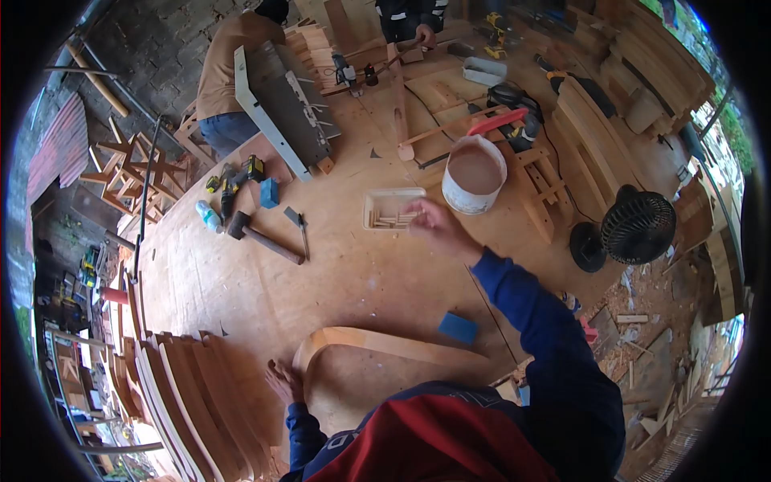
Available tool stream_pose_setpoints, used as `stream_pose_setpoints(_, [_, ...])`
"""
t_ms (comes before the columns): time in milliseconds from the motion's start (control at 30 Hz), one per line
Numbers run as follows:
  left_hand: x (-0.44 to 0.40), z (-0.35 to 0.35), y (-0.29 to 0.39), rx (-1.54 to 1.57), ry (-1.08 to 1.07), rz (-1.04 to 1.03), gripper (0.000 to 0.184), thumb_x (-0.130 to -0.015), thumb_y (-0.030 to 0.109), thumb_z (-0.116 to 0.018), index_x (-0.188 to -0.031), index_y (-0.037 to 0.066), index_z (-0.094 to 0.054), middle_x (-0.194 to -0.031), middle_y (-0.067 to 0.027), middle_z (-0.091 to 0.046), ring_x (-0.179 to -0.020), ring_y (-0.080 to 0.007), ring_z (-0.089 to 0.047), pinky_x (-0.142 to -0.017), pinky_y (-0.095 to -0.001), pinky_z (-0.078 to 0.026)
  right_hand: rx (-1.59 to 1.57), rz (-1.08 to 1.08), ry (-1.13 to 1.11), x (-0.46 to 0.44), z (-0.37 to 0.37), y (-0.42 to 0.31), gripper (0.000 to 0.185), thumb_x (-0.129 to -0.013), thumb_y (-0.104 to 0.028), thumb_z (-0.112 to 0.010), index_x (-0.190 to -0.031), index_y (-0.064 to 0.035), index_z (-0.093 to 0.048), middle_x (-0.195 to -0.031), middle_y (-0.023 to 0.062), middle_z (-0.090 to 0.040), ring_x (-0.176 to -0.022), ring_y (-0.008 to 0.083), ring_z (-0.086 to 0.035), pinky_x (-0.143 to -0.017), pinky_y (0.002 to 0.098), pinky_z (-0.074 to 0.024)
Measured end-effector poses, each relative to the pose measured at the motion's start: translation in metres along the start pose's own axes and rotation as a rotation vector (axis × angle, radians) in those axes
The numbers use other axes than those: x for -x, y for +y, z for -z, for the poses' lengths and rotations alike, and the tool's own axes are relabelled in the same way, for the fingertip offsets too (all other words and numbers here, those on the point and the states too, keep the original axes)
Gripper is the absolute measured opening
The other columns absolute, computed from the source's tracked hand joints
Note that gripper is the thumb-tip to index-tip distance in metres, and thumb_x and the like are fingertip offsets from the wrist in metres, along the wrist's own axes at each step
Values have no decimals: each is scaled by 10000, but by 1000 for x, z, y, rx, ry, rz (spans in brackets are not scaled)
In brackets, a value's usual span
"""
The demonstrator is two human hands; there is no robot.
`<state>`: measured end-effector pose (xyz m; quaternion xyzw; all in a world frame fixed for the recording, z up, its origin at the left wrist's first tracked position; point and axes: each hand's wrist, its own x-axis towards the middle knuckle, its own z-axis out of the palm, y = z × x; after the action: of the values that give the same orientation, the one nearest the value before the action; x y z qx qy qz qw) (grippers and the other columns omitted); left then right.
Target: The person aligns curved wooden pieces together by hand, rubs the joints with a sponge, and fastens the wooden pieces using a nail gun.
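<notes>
My right hand (438,226) reaches over the right edge of a clear plastic tub (366,210). Its fingers look loosely bent and apart, with nothing visible between them. Several short wooden dowels (392,218) lie in the tub. My left hand (283,381) is low on the worktable (241,301), fingers spread, against the bent end of a curved wooden piece (385,344). That piece lies in front of my body, its long arm running to the right. A blue block (458,328) sits just beyond it.
A mallet (273,243), a chisel (302,233) and drills (233,183) lie left of the tub. Right stand a white bucket (466,197) and a black fan (638,225). Curved boards (193,394) are stacked at left. Two people (233,64) work at the far side.
</notes>
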<state>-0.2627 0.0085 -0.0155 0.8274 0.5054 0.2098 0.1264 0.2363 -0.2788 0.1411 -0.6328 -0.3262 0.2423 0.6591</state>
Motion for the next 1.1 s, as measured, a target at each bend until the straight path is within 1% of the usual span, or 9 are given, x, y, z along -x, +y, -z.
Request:
stream_pose_setpoints(167, [3,0,-1,35,22,32,480,-1051,368,-490,-1313,-28,-566,-1247,-251,-605,-1185,-432,-523,-1057,-506,-378,132,-15,185,-148,78,-3,305,-870,-184,-743,-1126,-29,-681,-1018,54,-720,-946,147,-681,-832,302,-543])
stream_pose_setpoints(233, [2,-2,1,37,17,64,479,-1050,369,-493,-1306,-29,-570,-1240,-245,-609,-1181,-424,-528,-1053,-501,-382,491,78,258,-189,88,-8,307,-883,-186,-724,-1153,-44,-683,-1099,90,-742,-1000,219,-707,-874,348,-548])
stream_pose_setpoints(400, [1,7,14,75,-20,113,471,-1043,373,-501,-1295,-17,-579,-1212,-228,-622,-1159,-405,-544,-1042,-492,-394,1213,-119,184,-292,97,60,416,-941,-364,-635,-1208,-52,-701,-1192,148,-731,-1079,307,-705,-965,414,-545])
stream_pose_setpoints(467, [1,8,13,77,-29,111,463,-1040,372,-502,-1291,-9,-582,-1198,-222,-628,-1142,-397,-554,-1031,-491,-403,1305,-224,217,-321,98,82,511,-955,-463,-593,-1247,-57,-692,-1219,158,-724,-1118,313,-692,-997,427,-535])
stream_pose_setpoints(567, [1,12,20,125,-58,151,457,-1040,372,-493,-1287,-1,-583,-1181,-216,-632,-1112,-387,-564,-1011,-491,-416,1204,-421,296,-334,109,83,655,-953,-587,-553,-1374,-90,-616,-1292,154,-694,-1238,311,-636,-1047,442,-508])
stream_pose_setpoints(733, [4,8,13,87,-18,171,483,-1031,405,-486,-1241,-14,-604,-1149,-215,-634,-1077,-383,-564,-985,-490,-427,1062,-722,186,-338,118,50,846,-919,-684,-547,-1576,-181,-374,-1436,128,-614,-1377,332,-535,-1088,455,-477])
stream_pose_setpoints(833, [-1,8,19,81,-58,186,511,-1021,435,-486,-1234,-13,-608,-1138,-219,-630,-1067,-386,-562,-975,-488,-429,1233,-477,102,-350,112,97,897,-868,-647,-643,-1575,-167,-370,-1417,137,-627,-1319,338,-587,-1079,422,-488])
stream_pose_setpoints(933, [1,5,10,99,-23,172,563,-1017,491,-462,-1221,-13,-607,-1114,-224,-617,-1043,-389,-554,-950,-490,-431,1368,-449,107,-352,104,106,953,-803,-560,-759,-1562,-129,-375,-1380,151,-647,-1299,355,-602,-1081,442,-490])
stream_pose_setpoints(1100, [0,8,20,54,-58,163,611,-1011,541,-443,-1218,-10,-604,-1119,-226,-608,-1040,-390,-553,-944,-492,-432,1097,-396,71,-367,84,118,968,-777,-492,-814,-1555,-123,-372,-1358,174,-649,-1307,364,-594,-1050,455,-507])
